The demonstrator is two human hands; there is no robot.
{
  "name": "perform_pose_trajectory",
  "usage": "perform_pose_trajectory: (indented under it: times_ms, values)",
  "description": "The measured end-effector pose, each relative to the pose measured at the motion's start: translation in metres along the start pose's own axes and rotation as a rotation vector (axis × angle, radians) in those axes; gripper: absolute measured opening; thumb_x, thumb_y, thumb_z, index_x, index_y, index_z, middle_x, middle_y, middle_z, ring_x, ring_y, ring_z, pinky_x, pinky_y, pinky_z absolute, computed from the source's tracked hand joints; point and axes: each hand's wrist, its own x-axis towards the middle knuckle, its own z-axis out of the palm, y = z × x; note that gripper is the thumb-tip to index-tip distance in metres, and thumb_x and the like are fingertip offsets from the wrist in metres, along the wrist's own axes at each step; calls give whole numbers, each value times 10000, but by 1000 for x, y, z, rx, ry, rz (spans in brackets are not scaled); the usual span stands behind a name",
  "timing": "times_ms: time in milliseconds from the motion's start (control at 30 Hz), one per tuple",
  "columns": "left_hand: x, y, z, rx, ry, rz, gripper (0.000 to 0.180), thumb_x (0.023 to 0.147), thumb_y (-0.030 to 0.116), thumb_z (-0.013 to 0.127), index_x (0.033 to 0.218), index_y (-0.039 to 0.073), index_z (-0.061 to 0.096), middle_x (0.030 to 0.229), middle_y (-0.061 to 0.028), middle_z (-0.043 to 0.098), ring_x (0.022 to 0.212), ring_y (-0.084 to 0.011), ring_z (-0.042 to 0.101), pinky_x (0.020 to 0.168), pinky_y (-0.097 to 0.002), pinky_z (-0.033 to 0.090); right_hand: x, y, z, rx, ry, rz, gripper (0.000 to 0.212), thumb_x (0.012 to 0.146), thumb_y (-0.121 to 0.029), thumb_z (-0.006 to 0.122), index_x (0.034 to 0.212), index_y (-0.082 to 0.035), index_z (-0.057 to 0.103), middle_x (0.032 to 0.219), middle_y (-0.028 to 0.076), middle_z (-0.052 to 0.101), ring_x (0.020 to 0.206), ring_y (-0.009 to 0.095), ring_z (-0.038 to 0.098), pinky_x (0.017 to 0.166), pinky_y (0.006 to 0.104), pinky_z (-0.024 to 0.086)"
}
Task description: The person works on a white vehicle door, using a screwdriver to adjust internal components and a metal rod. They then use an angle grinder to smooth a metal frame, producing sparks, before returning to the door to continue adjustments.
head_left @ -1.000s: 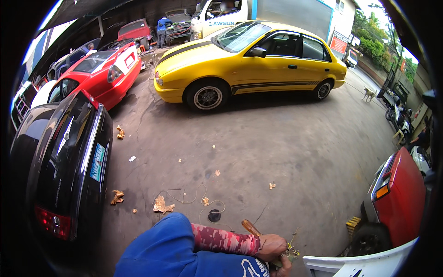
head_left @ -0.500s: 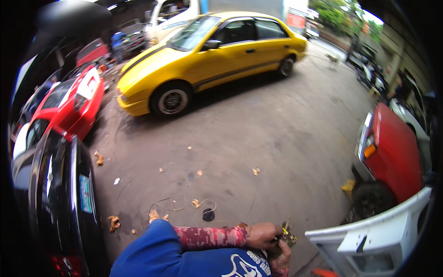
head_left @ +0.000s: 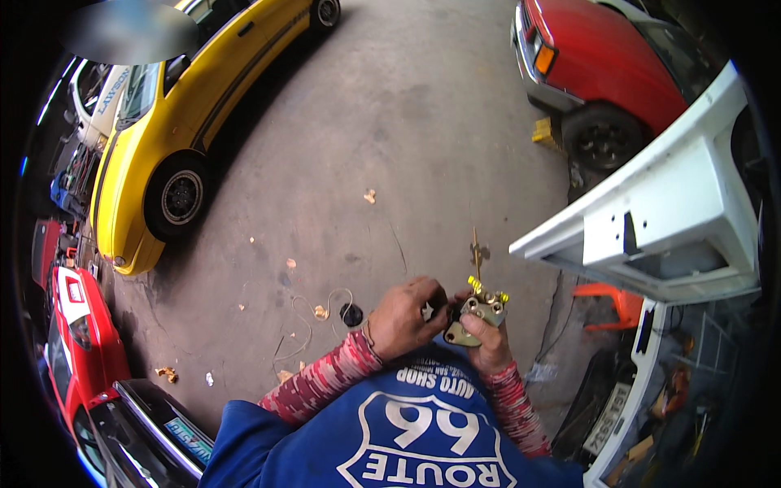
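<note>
In front of my chest I hold a small metal mechanism point(head_left: 483, 315) that looks like a car lock latch. It has a brassy plate with holes, bright yellow clips on top and a dark part on its left. My right hand point(head_left: 490, 348) grips it from below, thumb across the plate. My left hand point(head_left: 407, 315) is closed at the mechanism's left side, its fingertips at the dark part; exactly what they pinch is partly hidden. Just beyond the clips a thin brassy rod point(head_left: 477, 254) shows; whether it is joined to the mechanism I cannot tell.
A white car panel point(head_left: 675, 220) stands raised at right, above an orange plastic stool point(head_left: 608, 306). Beyond it is a red car point(head_left: 598, 49). A yellow car point(head_left: 163, 154) and a black car point(head_left: 154, 435) stand at left. A thin cord point(head_left: 307, 325) and a round black object point(head_left: 351, 315) lie on the floor.
My view has tilted down and turned right, bringing my hands and the mechanism nearer the middle. My left hand has shifted from over the mechanism to its left side.
</note>
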Motion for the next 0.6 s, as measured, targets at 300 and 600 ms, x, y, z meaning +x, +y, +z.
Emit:
perform_pose_trajectory:
  times_ms: [300, 600]
  values:
    - [1, -4, 3, -151, -48, -194, 109, 879, 56, 744, 934, -8, 676, 789, -89, 687, 673, -126, 636, 615, -282, 500, -8, 2, 5, -30, 37, -113, 437, 886, -148, 655, 1279, 32, 586, 1239, 167, 681, 1086, 221, 683, 944, 342, 556]
    - [-2, -28, 9, -491, -71, -302, 113, 945, 71, 721, 967, -22, 661, 797, -39, 670, 698, -74, 571, 611, -272, 486, -10, 4, 1, -30, 30, -65, 421, 876, -94, 637, 1273, 27, 571, 1225, 159, 674, 1072, 204, 672, 954, 334, 547]
